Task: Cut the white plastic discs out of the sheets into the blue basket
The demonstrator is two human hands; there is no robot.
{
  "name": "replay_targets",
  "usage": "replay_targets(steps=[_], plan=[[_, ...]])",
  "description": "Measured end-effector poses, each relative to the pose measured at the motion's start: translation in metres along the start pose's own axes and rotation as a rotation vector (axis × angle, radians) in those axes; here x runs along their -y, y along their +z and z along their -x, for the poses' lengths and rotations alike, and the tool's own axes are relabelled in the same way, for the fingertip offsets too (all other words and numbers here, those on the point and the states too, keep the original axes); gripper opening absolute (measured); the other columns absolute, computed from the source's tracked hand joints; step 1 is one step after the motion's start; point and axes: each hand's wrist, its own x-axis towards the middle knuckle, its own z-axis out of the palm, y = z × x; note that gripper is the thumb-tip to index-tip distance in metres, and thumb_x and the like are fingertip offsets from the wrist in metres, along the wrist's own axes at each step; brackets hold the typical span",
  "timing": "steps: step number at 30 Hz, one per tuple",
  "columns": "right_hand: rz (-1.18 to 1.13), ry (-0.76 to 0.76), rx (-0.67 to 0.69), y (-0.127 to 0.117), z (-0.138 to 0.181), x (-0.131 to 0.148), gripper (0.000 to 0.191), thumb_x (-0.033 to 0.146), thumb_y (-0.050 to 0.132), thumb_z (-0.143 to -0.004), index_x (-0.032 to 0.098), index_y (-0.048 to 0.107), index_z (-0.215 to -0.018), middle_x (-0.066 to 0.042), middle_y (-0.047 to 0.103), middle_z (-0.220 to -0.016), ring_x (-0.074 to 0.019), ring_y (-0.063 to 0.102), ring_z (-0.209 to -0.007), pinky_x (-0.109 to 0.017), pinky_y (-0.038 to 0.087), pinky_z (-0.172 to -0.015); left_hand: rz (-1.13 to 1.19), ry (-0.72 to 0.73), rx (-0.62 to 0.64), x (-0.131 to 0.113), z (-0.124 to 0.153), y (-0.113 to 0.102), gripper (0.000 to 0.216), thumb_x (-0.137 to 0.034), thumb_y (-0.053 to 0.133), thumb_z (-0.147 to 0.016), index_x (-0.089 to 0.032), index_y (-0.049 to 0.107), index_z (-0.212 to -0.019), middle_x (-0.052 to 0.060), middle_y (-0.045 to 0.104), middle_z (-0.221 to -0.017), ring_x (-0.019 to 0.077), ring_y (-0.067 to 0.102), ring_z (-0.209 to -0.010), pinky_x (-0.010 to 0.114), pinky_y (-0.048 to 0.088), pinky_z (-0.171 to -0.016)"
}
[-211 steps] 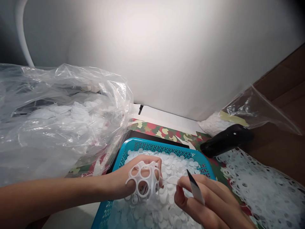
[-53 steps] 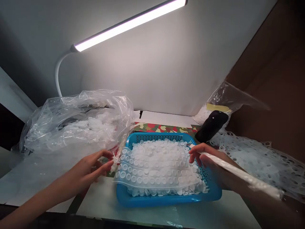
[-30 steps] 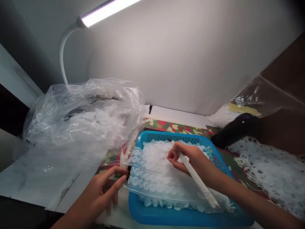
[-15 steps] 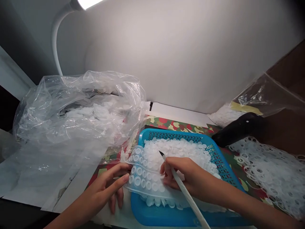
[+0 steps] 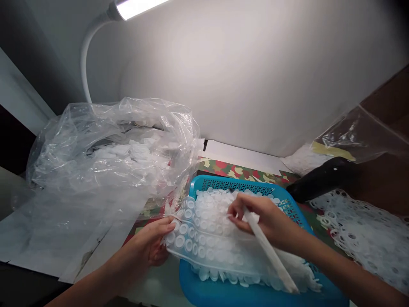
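Tool in bent fingers of right hand

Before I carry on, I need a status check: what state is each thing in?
Left hand: gripping the dimpled sheet's edge
Right hand: holding white-handled tool
Dimpled sheet: draped over basket
Blue basket: heaped with white discs
Lamp: lit
Clear bag: crumpled
Holed sheets: piled loosely
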Motion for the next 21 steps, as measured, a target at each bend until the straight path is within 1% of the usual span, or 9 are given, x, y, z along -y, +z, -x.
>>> replay_targets(steps=[3, 5, 7, 9, 11, 14, 17, 19, 21], plan=[[0.081, 0.03, -0.137, -0.021, -0.005, -0.008, 0.021, 0.03, 0.059, -0.086, 0.022, 0.042, -0.077, -0.003, 0.066, -0.096, -0.0193, 0.063, -0.092, -0.032, 0.046, -0.077, 0.142, -0.044, 0.028, -0.003, -0.005, 0.006, 0.032, -0.047, 0.057, -0.082, -0.017, 0.051, -0.075, -0.007, 0.032, -0.057, 0.005, 0.022, -0.046, 0.015, 0.017, -0.04], [0.12, 0.047, -0.171, -0.03, -0.006, -0.009, 0.023, 0.036, 0.062, -0.084, 0.023, 0.044, -0.079, -0.006, 0.066, -0.103, -0.0243, 0.061, -0.104, -0.037, 0.045, -0.083, 0.164, -0.067, -0.035, -0.005, -0.007, 0.009, 0.032, -0.049, 0.062, -0.079, -0.019, 0.053, -0.084, -0.008, 0.033, -0.057, 0.0044, 0.02, -0.044, 0.015, 0.012, -0.039], [0.135, 0.055, -0.185, -0.035, -0.006, -0.007, 0.02, 0.041, 0.057, -0.087, 0.023, 0.048, -0.085, -0.007, 0.064, -0.111, -0.0255, 0.059, -0.108, -0.038, 0.045, -0.086, 0.137, -0.074, -0.076, -0.008, -0.007, 0.011, 0.034, -0.047, 0.067, -0.077, -0.022, 0.054, -0.096, -0.009, 0.035, -0.059, 0.0036, 0.021, -0.043, 0.015, 0.011, -0.039], [0.14, 0.064, -0.211, -0.036, -0.005, -0.002, 0.02, 0.045, 0.047, -0.092, 0.025, 0.05, -0.091, -0.006, 0.063, -0.113, -0.0242, 0.06, -0.105, -0.038, 0.046, -0.085, 0.051, -0.043, -0.063, -0.011, -0.007, 0.013, 0.041, -0.047, 0.067, -0.076, -0.024, 0.052, -0.106, -0.009, 0.039, -0.059, 0.0035, 0.024, -0.042, 0.014, 0.014, -0.038], [0.131, 0.071, -0.243, -0.035, -0.004, 0.004, 0.027, 0.047, 0.039, -0.094, 0.025, 0.053, -0.095, -0.006, 0.066, -0.105, -0.0229, 0.063, -0.097, -0.037, 0.047, -0.081, -0.055, 0.018, -0.053, -0.014, -0.008, 0.013, 0.045, -0.052, 0.064, -0.077, -0.023, 0.049, -0.109, -0.009, 0.042, -0.058, 0.004, 0.027, -0.04, 0.014, 0.019, -0.036], [0.061, 0.05, -0.285, -0.034, -0.004, 0.012, 0.033, 0.049, 0.034, -0.095, 0.023, 0.055, -0.096, -0.005, 0.066, -0.093, -0.0202, 0.063, -0.088, -0.035, 0.048, -0.077, -0.214, 0.134, -0.114, -0.019, -0.009, 0.013, 0.04, -0.058, 0.057, -0.08, -0.022, 0.047, -0.096, -0.008, 0.044, -0.055, 0.0053, 0.033, -0.038, 0.014, 0.028, -0.033], [-0.073, -0.02, -0.264, -0.036, -0.005, 0.019, 0.03, 0.046, 0.034, -0.097, 0.024, 0.053, -0.101, -0.003, 0.066, -0.094, -0.017, 0.063, -0.085, -0.032, 0.048, -0.076, -0.319, 0.213, -0.13, -0.027, -0.007, 0.015, 0.035, -0.055, 0.051, -0.086, -0.021, 0.044, -0.083, -0.008, 0.044, -0.055, 0.0055, 0.036, -0.038, 0.014, 0.032, -0.032], [-0.122, -0.061, -0.214, -0.04, -0.005, 0.023, 0.028, 0.044, 0.034, -0.097, 0.025, 0.053, -0.105, -0.003, 0.067, -0.096, -0.0161, 0.063, -0.086, -0.031, 0.049, -0.077, -0.361, 0.26, -0.111, -0.035, -0.002, 0.02, 0.033, -0.053, 0.05, -0.087, -0.02, 0.044, -0.083, -0.008, 0.043, -0.056, 0.0048, 0.035, -0.039, 0.013, 0.031, -0.033], [-0.087, -0.088, -0.188, -0.044, -0.005, 0.03, 0.027, 0.043, 0.036, -0.097, 0.025, 0.055, -0.102, -0.003, 0.067, -0.096, -0.0166, 0.063, -0.087, -0.03, 0.049, -0.076, -0.384, 0.325, -0.121, -0.045, 0.006, 0.03, 0.032, -0.052, 0.05, -0.088, -0.021, 0.045, -0.083, -0.008, 0.043, -0.059, 0.0044, 0.035, -0.04, 0.013, 0.031, -0.034]])
